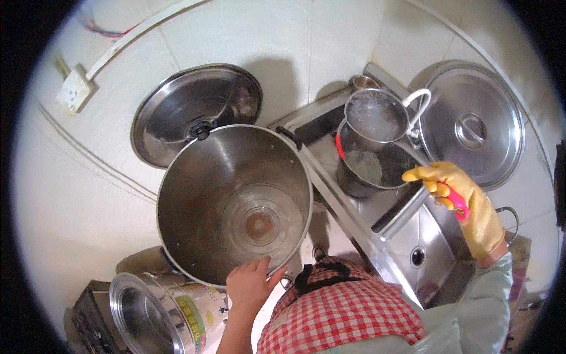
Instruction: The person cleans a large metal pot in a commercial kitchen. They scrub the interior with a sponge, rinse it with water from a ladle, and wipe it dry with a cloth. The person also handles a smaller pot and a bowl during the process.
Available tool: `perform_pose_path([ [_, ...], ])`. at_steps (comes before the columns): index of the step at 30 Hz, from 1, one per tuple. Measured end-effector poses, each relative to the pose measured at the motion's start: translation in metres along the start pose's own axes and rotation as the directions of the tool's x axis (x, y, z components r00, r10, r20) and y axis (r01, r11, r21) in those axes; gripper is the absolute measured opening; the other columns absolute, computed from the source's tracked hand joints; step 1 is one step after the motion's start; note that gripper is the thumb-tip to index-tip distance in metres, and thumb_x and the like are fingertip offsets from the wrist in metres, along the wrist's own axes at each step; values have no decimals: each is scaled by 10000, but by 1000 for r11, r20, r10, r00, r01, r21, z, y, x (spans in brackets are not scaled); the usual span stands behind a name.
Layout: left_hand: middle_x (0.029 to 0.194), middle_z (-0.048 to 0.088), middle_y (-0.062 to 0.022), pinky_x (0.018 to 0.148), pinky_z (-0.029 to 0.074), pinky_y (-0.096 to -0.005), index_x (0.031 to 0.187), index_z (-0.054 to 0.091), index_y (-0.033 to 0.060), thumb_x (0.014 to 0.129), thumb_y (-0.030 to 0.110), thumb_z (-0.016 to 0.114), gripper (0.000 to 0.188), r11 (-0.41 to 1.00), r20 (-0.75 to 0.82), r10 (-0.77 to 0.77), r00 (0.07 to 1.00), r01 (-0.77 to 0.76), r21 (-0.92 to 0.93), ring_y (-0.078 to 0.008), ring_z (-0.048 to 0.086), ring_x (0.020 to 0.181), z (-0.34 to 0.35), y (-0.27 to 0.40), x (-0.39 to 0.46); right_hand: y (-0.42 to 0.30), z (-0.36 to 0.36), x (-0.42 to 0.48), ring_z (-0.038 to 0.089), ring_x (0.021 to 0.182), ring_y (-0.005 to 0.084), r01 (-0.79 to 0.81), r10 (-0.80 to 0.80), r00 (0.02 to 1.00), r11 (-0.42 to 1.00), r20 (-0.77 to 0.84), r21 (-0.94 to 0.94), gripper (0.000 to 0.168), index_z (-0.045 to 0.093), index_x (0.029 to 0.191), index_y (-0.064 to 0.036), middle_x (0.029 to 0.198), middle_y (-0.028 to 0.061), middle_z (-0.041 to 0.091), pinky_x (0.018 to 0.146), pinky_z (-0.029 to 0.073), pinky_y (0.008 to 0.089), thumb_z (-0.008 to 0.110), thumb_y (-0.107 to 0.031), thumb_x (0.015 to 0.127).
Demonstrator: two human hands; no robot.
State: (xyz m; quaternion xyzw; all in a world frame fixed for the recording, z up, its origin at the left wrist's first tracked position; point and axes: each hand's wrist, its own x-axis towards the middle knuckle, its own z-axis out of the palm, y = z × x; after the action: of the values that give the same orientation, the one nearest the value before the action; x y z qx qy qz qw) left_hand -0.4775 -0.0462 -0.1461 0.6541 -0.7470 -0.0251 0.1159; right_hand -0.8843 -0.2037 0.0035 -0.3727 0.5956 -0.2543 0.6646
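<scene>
My bare left hand point(249, 283) grips the near rim of a big steel stockpot point(190, 212), with fingertips over the edge. A little cloudy liquid point(261, 217) lies in its bottom. In a yellow rubber glove, my right hand point(455, 194) is closed around the pink handle point(457, 201) of a large metal dipper. The dipper's round bowl point(376, 115) contains water and is tilted above a smaller metal pot point(360, 177) in the sink. That pot has a red grip on its rim and some liquid inside. A white curved spout point(418, 99) reaches the bowl's edge.
A stainless double sink point(424, 234) lies to the right, its nearer basin showing a drain. Two steel lids, one dark point(177, 115) and one bright point(495, 124), lean on the tiled wall. A shiny steel drum point(177, 309) stands lower left. A wall socket point(75, 90) is upper left.
</scene>
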Motion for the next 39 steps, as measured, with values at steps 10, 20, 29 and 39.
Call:
perform_pose_path([
  [10,757,689,-74,611,520,-385,955,712,134,843,552,643,438,999,-32,5,999,-7,-53,-264,678,675,-1,-5,-4,-47,108,-47,473,386,90,90,-98,995,936,-6,-341,394,646,1149,58,645,47,574,296,383,234,650,-263,921],
  [20,776,693,-80,608,523,-382,954,715,126,848,551,640,444,1000,-4,-3,1000,3,-26,-257,685,709,-4,-7,-5,-20,159,-17,668,615,218,147,-216,976,609,15,-780,515,470,1332,-12,801,164,668,524,534,354,631,-295,934],
  [29,862,708,-74,674,509,-369,993,718,116,846,511,657,425,1000,79,-6,997,9,-28,-255,682,794,-4,-1,1,25,89,27,602,594,263,62,-789,476,-410,388,-910,662,423,1426,22,803,152,601,518,500,375,704,-89,837],
  [39,798,686,-58,632,501,-366,968,719,106,796,499,708,429,1000,99,-9,995,9,7,-249,666,739,-6,6,6,52,-62,138,665,1023,403,-400,-149,902,58,-404,-915,263,604,1171,-13,1095,235,679,829,534,494,520,-123,948],
])
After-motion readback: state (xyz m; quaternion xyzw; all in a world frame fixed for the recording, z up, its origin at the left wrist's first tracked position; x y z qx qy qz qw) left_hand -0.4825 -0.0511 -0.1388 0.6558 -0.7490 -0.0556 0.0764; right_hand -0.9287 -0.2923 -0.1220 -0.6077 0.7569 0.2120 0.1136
